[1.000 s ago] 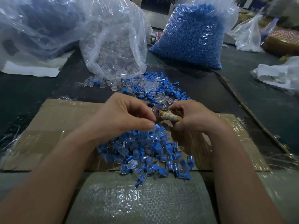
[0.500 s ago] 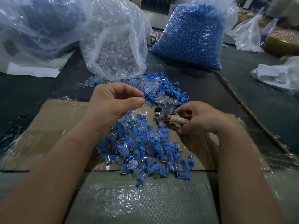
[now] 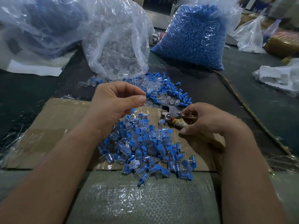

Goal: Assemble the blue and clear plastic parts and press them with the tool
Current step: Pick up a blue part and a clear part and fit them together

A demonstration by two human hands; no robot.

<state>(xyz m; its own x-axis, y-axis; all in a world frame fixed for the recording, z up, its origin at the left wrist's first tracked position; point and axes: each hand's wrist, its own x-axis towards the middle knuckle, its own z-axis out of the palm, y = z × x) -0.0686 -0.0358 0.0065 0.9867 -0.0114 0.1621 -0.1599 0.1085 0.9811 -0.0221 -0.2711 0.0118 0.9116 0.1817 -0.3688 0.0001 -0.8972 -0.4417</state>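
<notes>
My left hand (image 3: 113,102) hovers above the cardboard with its fingers loosely curled, and I see nothing between thumb and fingers. Its thumb points toward a scatter of loose blue and clear parts (image 3: 163,92) on the dark table. My right hand (image 3: 208,120) grips the wrapped handles of a metal pressing tool (image 3: 173,113), whose jaws point left and stand apart. A single blue and clear piece (image 3: 161,122) lies just below the jaws. A heap of joined blue and clear pieces (image 3: 142,146) covers the cardboard (image 3: 56,123) between my forearms.
A plastic bag of clear parts (image 3: 118,50) lies open behind the loose scatter. A full bag of blue parts (image 3: 194,36) stands at the back right. More plastic bags (image 3: 40,26) fill the back left. Woven sacking (image 3: 137,196) covers the near edge.
My left hand let go near the tool's jaws and rose up and away toward the loose parts. The tool's jaws opened, and my right hand drew slightly right.
</notes>
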